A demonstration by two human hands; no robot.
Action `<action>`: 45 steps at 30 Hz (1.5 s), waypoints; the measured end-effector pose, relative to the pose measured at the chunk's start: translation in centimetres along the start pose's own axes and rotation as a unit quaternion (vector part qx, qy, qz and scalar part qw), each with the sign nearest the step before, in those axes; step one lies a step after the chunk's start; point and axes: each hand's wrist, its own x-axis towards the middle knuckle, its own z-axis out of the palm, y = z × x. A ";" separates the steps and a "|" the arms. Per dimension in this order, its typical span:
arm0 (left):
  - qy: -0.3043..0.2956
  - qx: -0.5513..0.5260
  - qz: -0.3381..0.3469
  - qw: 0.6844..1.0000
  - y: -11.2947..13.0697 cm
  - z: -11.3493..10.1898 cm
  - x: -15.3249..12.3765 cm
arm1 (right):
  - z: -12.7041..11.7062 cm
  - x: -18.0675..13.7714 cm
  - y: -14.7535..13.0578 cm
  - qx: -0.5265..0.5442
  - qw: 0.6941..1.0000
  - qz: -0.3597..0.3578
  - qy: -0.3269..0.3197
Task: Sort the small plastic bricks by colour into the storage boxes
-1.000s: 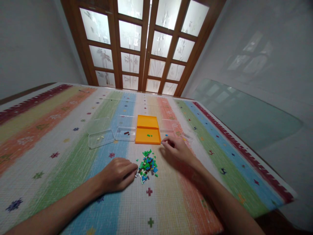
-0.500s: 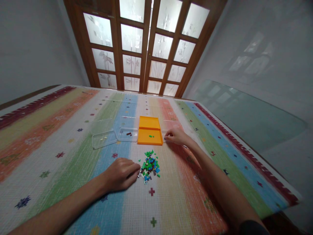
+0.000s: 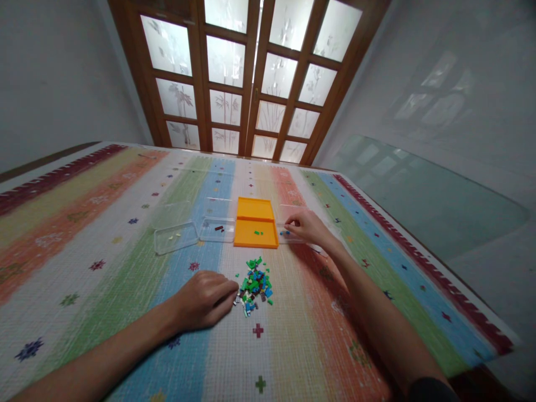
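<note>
My left hand [image 3: 209,300] rests on the cloth at the left edge of a pile of small building bricks [image 3: 255,285], mostly green and blue with some brown and white. Its fingers are pressed together at the pile, and what they may hold is hidden. My right hand [image 3: 307,228] is over a clear plastic box [image 3: 293,241], thumb and fingertips slightly apart. Blue bricks [image 3: 285,233] lie in that box under the fingertips. Left of it, an open orange box [image 3: 245,238] contains a few green bricks [image 3: 258,233].
Further left stand a clear box [image 3: 205,239] with brown bricks and another clear box [image 3: 161,251] with pale bricks, their lids folded back. A striped tablecloth [image 3: 125,290] covers the table. Beyond the far edge are wooden doors [image 3: 251,100] with frosted panes.
My right hand has lifted slightly and its fingertips have parted, leaving blue bricks visible in the right clear box. My left hand stays by the pile.
</note>
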 end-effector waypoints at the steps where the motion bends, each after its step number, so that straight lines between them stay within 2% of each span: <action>1: 0.001 -0.001 0.001 1.000 0.0 0.0 0.0 | -0.2 -0.1 0.0 0.007 1.000 -0.010 -0.007; 5: 0.004 0.000 0.003 1.000 0.0 0.0 0.0 | -0.4 -0.4 -0.2 0.020 0.997 -0.046 -0.064; 9: 0.003 0.005 0.002 1.000 0.0 0.0 0.0 | -0.1 -0.3 -0.5 0.002 0.995 -0.041 -0.089; 15: 0.001 0.005 0.001 1.000 0.0 0.0 0.0 | 0.1 -0.1 -0.5 -0.011 0.998 -0.017 -0.062; 25: -0.003 0.006 0.002 1.000 0.0 -0.1 0.0 | 0.3 -0.2 -0.6 -0.004 0.997 -0.037 -0.070; 30: 0.002 0.003 0.003 1.000 0.0 -0.1 0.0 | 0.5 -0.1 -0.4 -0.029 0.996 -0.024 -0.082; 35: 0.000 0.006 0.005 1.000 -0.1 0.0 0.0 | 0.3 -0.2 -0.6 -0.022 0.998 -0.027 -0.056; 39: 0.001 0.003 0.003 1.000 -0.1 0.0 0.0 | 0.3 -0.2 -0.8 -0.027 0.996 -0.047 -0.074; 45: 0.004 0.005 0.001 1.000 0.0 -0.1 0.1 | 0.7 -0.2 -0.7 -0.054 0.995 -0.040 -0.072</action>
